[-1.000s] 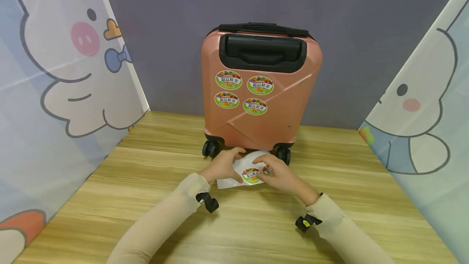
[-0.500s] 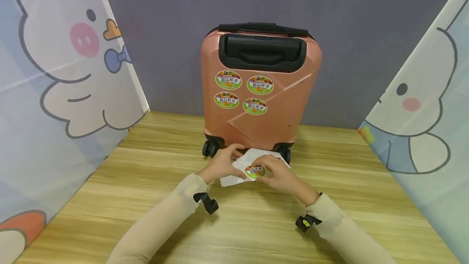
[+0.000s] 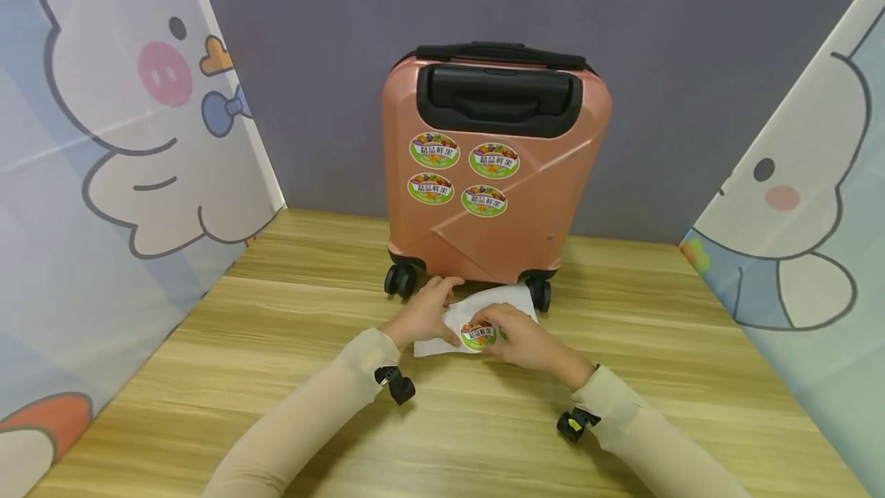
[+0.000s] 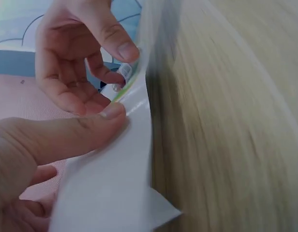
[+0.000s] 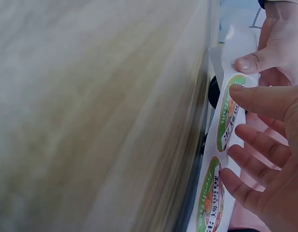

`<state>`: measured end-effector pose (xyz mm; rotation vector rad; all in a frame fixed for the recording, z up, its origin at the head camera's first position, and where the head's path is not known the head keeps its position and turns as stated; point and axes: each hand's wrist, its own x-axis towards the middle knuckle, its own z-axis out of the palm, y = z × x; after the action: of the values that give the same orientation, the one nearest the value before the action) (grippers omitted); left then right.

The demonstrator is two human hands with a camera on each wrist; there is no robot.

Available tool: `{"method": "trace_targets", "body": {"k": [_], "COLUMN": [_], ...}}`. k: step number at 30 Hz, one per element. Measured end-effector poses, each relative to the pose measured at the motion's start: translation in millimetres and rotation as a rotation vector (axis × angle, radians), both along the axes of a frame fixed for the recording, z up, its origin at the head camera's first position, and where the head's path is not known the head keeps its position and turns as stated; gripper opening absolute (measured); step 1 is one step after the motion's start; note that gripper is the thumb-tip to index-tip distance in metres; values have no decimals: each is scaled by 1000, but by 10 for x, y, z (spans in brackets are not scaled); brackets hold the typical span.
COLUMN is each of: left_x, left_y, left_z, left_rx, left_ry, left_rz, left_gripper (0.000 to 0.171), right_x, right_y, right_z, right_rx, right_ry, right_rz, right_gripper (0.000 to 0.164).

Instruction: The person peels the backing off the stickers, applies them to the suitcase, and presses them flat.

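Note:
In the head view my left hand (image 3: 430,312) holds the left part of a white sticker sheet (image 3: 435,346) in front of the suitcase. The left wrist view shows my left thumb (image 4: 86,133) pressed on the sheet near a sticker's green edge. A round fruit sticker (image 3: 477,334) with a green border lies on the sheet between my hands. My right hand (image 3: 522,336) is over the sheet's right part, partly covering a second sticker (image 5: 209,198). Its thumb (image 5: 265,100) touches the upper sticker (image 5: 230,113) in the right wrist view, with the other fingers loosely spread.
A pink suitcase (image 3: 512,229) stands upright on black wheels against the grey back wall (image 3: 311,98). Several matching stickers (image 3: 434,151) are on its front, below the black handle recess. Cartoon-printed panels (image 3: 138,175) flank the wooden table (image 3: 311,313) on both sides.
The sheet bent and tilted up half a second ago, and now lies flatter again between my hands. My right hand has shifted slightly lower and left over the sticker.

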<state>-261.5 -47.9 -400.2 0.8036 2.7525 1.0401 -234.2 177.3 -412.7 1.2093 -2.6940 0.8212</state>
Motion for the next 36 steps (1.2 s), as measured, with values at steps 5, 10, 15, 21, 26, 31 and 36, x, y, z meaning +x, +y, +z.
{"method": "trace_targets", "body": {"k": [5,10,15,21,26,31,36], "left_x": [-1,-4,-3,-35,-39,-17,25], "left_y": [8,-35,-67,-75,-66,-45,-41], "left_z": [-27,-26,38,36,21,43,44], "left_rx": [-100,-166,-129,-52,9,69,136], "left_ry": [44,93,54,50,89,94,46], "left_rz": [5,-2,-27,-31,-45,-25,0], "left_gripper": [92,72,57,57,59,62,61], "right_x": [3,-27,-8,-1,1,17,14], "right_y": [-10,-31,-48,-82,-110,-126,-153], "right_z": [-12,-42,-35,-12,-29,-32,-37], "right_rx": [-2,19,25,-27,-3,-17,-72], "right_ry": [-12,-43,-72,-85,-29,0,16], "right_rz": [9,40,30,30,29,-1,-29], "right_gripper": [42,35,34,31,31,35,40]}}
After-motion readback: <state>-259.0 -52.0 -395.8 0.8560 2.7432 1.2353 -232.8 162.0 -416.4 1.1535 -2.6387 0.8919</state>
